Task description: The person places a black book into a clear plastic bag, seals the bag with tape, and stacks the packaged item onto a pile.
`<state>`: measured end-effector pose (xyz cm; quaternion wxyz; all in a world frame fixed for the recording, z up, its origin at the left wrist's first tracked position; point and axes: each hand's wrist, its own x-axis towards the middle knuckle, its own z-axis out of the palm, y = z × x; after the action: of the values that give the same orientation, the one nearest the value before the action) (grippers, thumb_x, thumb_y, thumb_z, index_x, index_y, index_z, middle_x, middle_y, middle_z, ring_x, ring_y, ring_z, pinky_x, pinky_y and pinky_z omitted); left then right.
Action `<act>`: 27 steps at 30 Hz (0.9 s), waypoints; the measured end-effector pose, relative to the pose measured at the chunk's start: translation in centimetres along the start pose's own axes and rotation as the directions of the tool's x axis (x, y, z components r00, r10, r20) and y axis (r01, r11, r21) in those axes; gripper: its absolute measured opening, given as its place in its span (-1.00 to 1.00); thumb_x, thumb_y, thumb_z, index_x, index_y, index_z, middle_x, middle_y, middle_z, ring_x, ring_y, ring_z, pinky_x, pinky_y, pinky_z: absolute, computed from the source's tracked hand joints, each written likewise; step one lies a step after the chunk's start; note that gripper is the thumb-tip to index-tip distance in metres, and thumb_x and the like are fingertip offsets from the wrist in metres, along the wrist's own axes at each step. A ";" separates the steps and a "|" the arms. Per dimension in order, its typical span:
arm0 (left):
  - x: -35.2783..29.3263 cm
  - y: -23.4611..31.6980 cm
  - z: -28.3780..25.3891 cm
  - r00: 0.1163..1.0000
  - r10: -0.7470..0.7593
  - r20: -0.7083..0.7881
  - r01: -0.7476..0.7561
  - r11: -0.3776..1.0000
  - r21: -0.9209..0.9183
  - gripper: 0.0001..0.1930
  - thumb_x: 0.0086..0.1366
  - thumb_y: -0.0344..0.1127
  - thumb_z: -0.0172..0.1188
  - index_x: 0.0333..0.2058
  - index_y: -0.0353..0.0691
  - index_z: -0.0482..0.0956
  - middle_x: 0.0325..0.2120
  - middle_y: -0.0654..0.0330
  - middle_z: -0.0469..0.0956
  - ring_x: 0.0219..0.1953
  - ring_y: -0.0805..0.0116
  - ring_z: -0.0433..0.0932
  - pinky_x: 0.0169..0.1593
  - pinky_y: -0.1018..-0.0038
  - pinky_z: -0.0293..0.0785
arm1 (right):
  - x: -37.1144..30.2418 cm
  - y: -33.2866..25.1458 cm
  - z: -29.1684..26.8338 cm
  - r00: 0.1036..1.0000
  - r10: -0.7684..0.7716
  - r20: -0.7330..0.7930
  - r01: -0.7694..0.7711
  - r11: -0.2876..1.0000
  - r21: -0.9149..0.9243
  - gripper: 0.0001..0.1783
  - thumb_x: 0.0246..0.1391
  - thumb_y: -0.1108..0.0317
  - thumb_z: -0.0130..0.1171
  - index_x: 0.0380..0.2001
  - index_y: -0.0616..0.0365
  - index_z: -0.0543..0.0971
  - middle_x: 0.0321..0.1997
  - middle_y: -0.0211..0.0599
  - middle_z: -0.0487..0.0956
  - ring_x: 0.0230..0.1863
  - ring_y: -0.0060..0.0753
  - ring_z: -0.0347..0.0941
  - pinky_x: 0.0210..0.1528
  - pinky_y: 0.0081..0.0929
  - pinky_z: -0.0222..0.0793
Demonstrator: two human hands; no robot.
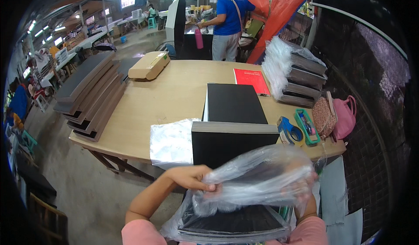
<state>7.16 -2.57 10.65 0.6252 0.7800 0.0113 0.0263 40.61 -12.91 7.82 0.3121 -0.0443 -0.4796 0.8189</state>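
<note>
A clear plastic bag [257,195] is stretched between my two hands in front of my body. My left hand [192,178] pinches its edge, the thumb pressed on the film. On the other side my right hand [303,181] grips the bag; its fingers show blurred through the plastic. Below my hands, a black flat panel [231,221] with a layered edge lies under clear film. Just beyond, a black block [233,147] with a grey layered edge stands at the table's near edge, and another black panel [238,103] lies behind it.
The wooden table [170,88] carries a stack of dark panels [89,92], a brown package [149,65], a red booklet [252,81], plastic-wrapped panels [301,72], a blue tape dispenser [289,130], a green tray [307,126] and bags [344,118]. A person in blue [229,20] stands beyond.
</note>
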 end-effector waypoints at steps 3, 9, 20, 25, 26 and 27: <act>0.2 -1.6 2.1 0.822 0.425 -0.379 -0.559 0.474 -0.680 -0.48 0.41 0.06 -0.28 -0.47 -0.19 0.49 -0.68 0.26 0.39 -0.57 0.42 0.41 -0.48 0.51 0.29 | -1.0 2.0 -0.3 0.992 0.122 -0.032 -0.119 0.988 0.095 -0.55 0.12 0.08 0.12 -0.37 0.37 0.57 -0.44 -0.02 0.57 -0.71 -0.25 0.43 -0.40 -0.13 0.47; 0.8 -2.6 1.2 0.685 0.529 -0.501 -0.654 0.142 -0.743 -0.41 0.28 0.30 -0.24 -0.14 -0.11 0.46 -0.71 0.28 0.43 -0.69 0.45 0.41 -0.51 0.52 0.36 | 0.5 3.9 -0.7 0.898 -0.382 0.218 0.400 0.915 -0.043 -0.58 -0.01 0.11 0.22 -0.59 0.36 0.57 -0.48 -0.10 0.59 -0.50 -0.19 0.50 -0.42 -0.17 0.36; 0.3 -0.4 0.7 0.286 0.446 -0.848 0.788 0.394 0.473 -0.46 -0.09 -0.43 0.32 -0.03 0.03 0.53 -0.43 0.23 0.34 -0.63 0.50 0.35 -0.56 0.56 0.18 | 3.7 0.2 -0.6 0.198 -0.929 -0.311 -0.457 0.193 -0.868 -0.75 -0.11 0.61 0.05 -0.30 0.28 0.58 -0.23 -0.24 0.37 -0.36 -0.47 0.31 -0.40 -0.62 0.25; -1.9 2.1 3.4 0.465 0.495 -0.734 0.680 0.331 0.654 -0.57 -0.12 -0.47 0.26 -0.20 0.07 0.66 -0.42 0.18 0.29 -0.56 0.38 0.38 -0.53 0.50 0.33 | 3.2 -0.3 1.3 0.332 -0.937 -0.111 -0.595 -0.116 -0.795 -0.77 -0.13 0.57 0.08 -0.35 0.23 0.63 -0.29 -0.19 0.43 -0.35 -0.43 0.37 -0.44 -0.61 0.24; -2.5 2.9 3.4 0.494 0.421 -0.761 0.627 0.434 0.647 -0.63 -0.11 -0.47 0.26 -0.26 0.05 0.68 -0.42 0.17 0.30 -0.54 0.37 0.40 -0.51 0.50 0.34 | 2.6 -0.3 2.4 0.324 -0.927 -0.189 -0.580 -0.037 -0.814 -0.82 -0.12 0.54 0.09 -0.39 0.26 0.63 -0.35 -0.23 0.44 -0.40 -0.46 0.36 -0.44 -0.64 0.22; -3.2 3.2 3.3 0.525 0.340 -0.780 0.574 0.536 0.619 -0.69 -0.11 -0.46 0.26 -0.32 0.02 0.70 -0.41 0.16 0.31 -0.52 0.36 0.41 -0.48 0.50 0.36 | 2.1 -0.3 3.2 0.322 -0.907 -0.272 -0.562 0.048 -0.825 -0.85 -0.10 0.52 0.10 -0.43 0.28 0.62 -0.41 -0.28 0.45 -0.45 -0.50 0.35 -0.45 -0.67 0.20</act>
<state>4.06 -6.68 12.94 0.0841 0.8549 0.3837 0.3389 37.90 -14.07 10.27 0.5323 -0.5924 -0.6045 -0.0176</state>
